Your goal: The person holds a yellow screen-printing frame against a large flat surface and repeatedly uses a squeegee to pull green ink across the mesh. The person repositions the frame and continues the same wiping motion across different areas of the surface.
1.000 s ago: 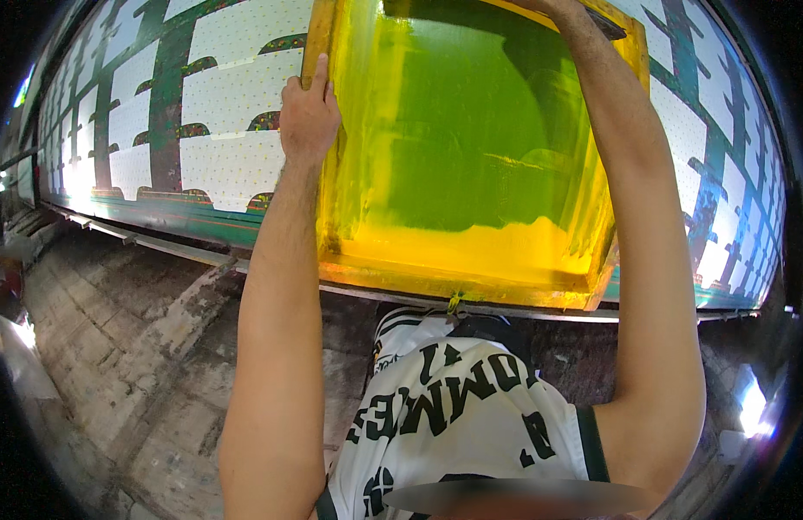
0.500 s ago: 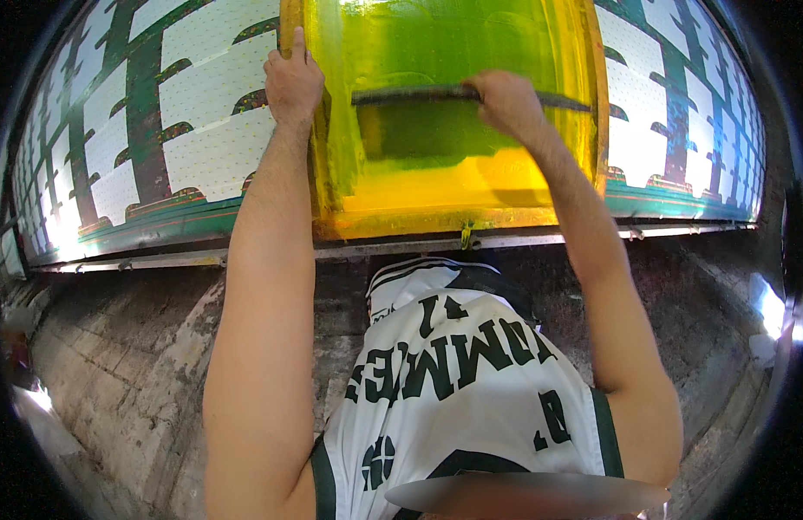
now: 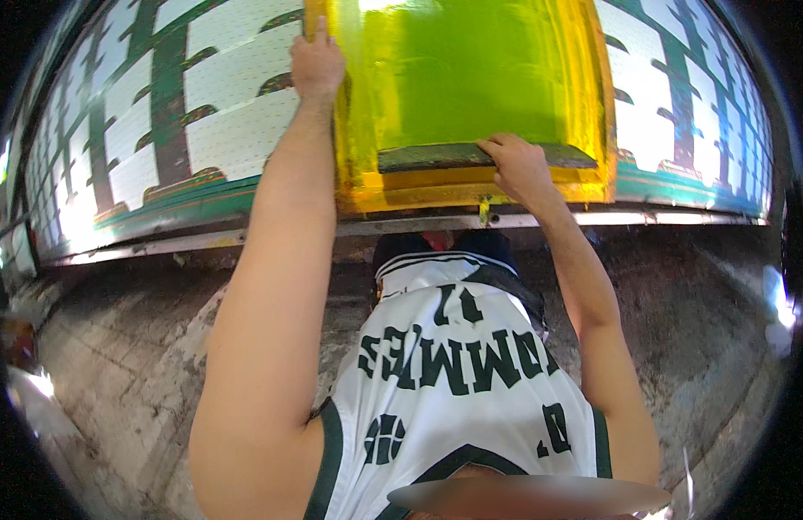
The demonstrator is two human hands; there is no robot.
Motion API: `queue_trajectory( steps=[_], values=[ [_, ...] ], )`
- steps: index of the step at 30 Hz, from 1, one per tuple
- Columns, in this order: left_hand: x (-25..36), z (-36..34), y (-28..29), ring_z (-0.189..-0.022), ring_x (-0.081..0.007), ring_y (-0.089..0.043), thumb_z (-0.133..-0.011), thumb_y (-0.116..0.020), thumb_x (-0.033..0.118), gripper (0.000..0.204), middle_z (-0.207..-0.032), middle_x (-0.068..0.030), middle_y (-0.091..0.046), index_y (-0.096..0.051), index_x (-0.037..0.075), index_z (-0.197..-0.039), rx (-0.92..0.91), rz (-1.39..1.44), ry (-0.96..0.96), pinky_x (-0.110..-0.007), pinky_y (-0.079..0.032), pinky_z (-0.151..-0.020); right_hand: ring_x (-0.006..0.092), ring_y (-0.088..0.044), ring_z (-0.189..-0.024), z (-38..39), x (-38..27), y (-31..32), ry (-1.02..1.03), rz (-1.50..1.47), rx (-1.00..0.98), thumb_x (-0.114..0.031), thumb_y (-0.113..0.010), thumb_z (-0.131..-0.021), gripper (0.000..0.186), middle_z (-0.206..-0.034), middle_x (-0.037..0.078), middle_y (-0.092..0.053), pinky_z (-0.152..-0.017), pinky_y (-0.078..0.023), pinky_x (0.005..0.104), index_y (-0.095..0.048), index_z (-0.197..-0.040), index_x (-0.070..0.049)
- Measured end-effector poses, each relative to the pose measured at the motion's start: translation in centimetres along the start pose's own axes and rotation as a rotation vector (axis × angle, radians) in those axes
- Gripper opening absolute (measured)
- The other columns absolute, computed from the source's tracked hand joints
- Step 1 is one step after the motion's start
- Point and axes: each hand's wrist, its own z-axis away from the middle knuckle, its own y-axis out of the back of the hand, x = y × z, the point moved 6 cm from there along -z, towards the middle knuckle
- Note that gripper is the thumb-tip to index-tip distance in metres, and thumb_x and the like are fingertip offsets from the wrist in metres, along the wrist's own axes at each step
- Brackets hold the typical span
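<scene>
A yellow screen printing frame (image 3: 605, 104) with green-yellow mesh (image 3: 462, 78) lies on the long table before me. My left hand (image 3: 317, 62) grips the frame's left side, index finger stretched along it. My right hand (image 3: 516, 163) is closed on a long dark squeegee (image 3: 427, 158), which lies crosswise on the mesh just inside the frame's near edge. Thick bright yellow ink streaks the inner borders. A small yellow-smeared fitting (image 3: 485, 209) sits below the frame on the table's edge.
White dotted printed pieces (image 3: 224, 130) in rows lie on the green table surface (image 3: 167, 130) on both sides of the frame. A metal rail (image 3: 202, 244) runs along the near edge. Below is a stained concrete floor (image 3: 124, 364), with my jersey and legs in the lower middle.
The squeegee, in my right hand, has come down from the frame's far end to its near edge. My left hand still holds the frame's left side.
</scene>
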Motion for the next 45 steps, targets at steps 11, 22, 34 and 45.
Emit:
queue_trajectory(
  steps=[11,22,34,45],
  values=[
    [0.7,0.1,0.5,-0.123,-0.0430,-0.063,-0.111,-0.055,0.038,0.058,-0.134,-0.0268,-0.061,-0.047,0.029,-0.168,0.054,-0.022,0.017,-0.055,-0.059,-0.101,0.0362,-0.065,-0.129,4.0,0.0,-0.2,0.141,-0.084,-0.012,-0.008,-0.086,-0.080,0.062,-0.137,0.018,-0.068,-0.109,-0.055,0.0462,-0.067,-0.139,-0.002],
    [0.6,-0.1,-0.1,-0.117,-0.0458,-0.064,-0.109,-0.059,0.037,0.056,-0.124,-0.0280,-0.062,-0.054,0.029,-0.165,0.045,0.003,0.032,-0.055,-0.057,-0.100,0.0437,-0.054,-0.145,6.8,20.9,5.2,-0.378,-0.155,0.420,-0.025,-0.083,-0.097,0.065,-0.153,0.025,-0.061,-0.124,-0.043,0.0513,-0.059,-0.150,0.002],
    [0.5,-0.5,-0.2,-0.110,-0.0471,-0.066,-0.109,-0.062,0.036,0.057,-0.115,-0.0277,-0.067,-0.054,0.026,-0.165,0.032,0.004,0.015,-0.055,-0.057,-0.098,0.0447,-0.066,-0.124,3.4,32.4,4.1,-0.616,-0.356,0.383,-0.027,-0.092,-0.083,0.071,-0.131,0.026,-0.070,-0.109,-0.053,0.0514,-0.063,-0.141,0.001],
    [-1.7,-0.9,-1.9,-0.107,-0.0469,-0.069,-0.111,-0.059,0.036,0.061,-0.116,-0.0269,-0.071,-0.047,0.023,-0.169,0.096,0.055,-0.067,-0.054,-0.057,-0.097,0.0435,-0.068,-0.114,4.2,31.9,7.0,-0.563,-0.289,0.401,-0.023,-0.085,-0.080,0.051,-0.117,0.021,-0.071,-0.098,-0.056,0.0533,-0.070,-0.125,-0.003]
  ],
)
